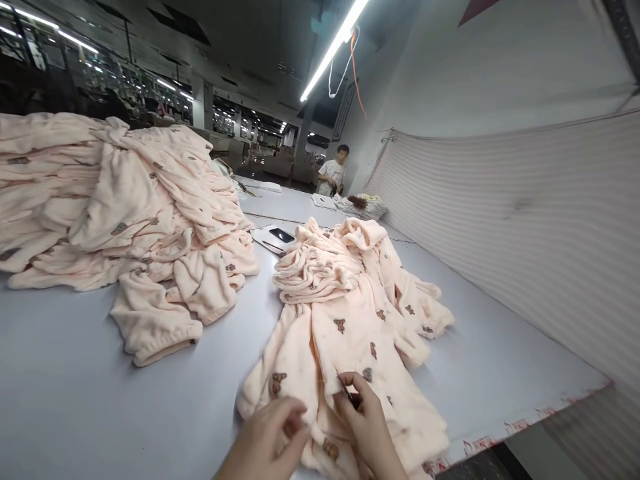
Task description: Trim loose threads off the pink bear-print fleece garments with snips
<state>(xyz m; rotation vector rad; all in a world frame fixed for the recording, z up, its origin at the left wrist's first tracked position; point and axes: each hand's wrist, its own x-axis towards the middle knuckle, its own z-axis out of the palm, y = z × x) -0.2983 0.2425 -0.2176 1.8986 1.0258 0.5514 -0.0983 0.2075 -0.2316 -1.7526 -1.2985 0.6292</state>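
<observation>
While left fingers (294,419) pinch the garment (345,313) near table edge (525,421), right fingers (361,390) grip snips (344,385).

**Where things lie on my table**

The garment (350,320) lies on the table (75,373) straight before me. My left hand (267,440) and right hand (367,427) rest side by side on its near end, with a thin tool (345,387) in my right fingers. A pile of garments (110,200) sits well apart to the left. Just behind my garment lies a phone (281,235). Farther back is a stack of folded pieces (365,205), with a person (334,175) behind it. A wall panel (525,233) runs along the table's right.
</observation>
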